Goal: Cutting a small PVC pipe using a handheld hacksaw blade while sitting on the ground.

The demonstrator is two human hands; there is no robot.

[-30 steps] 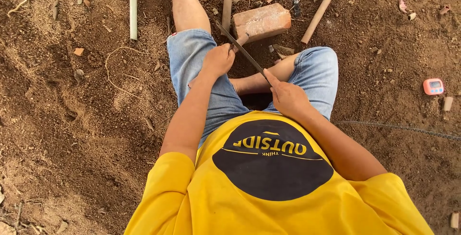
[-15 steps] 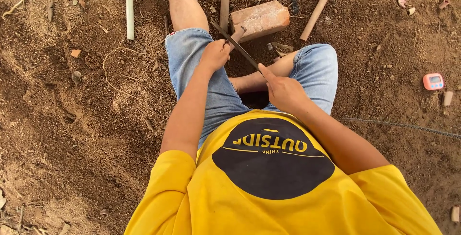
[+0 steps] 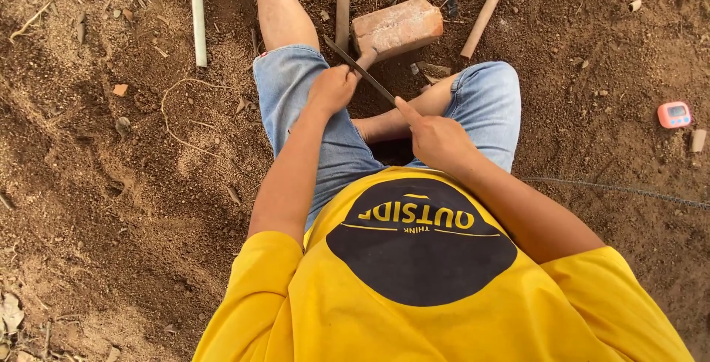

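Sitting on bare dirt, head view only — person in yellow shirt and denim shorts, working a thin dark blade point(image 3: 360, 70) across a short wooden stick point(image 3: 367, 59) propped against a brick point(image 3: 397, 26). Left hand point(image 3: 331, 90) clenched round the stick's near end, just by the blade; right hand point(image 3: 436, 136) grasping the blade's handle end, forefinger laid along it. Step looks like shaving or cutting the stick — blade slanted over it, mid-stroke by my read. Next move calls for a firm left grip and fingers kept off the edge. Other wood pegs point(image 3: 482, 11), a white pipe point(image 3: 197, 14), and a small pink timer point(image 3: 674, 114) lie well apart.
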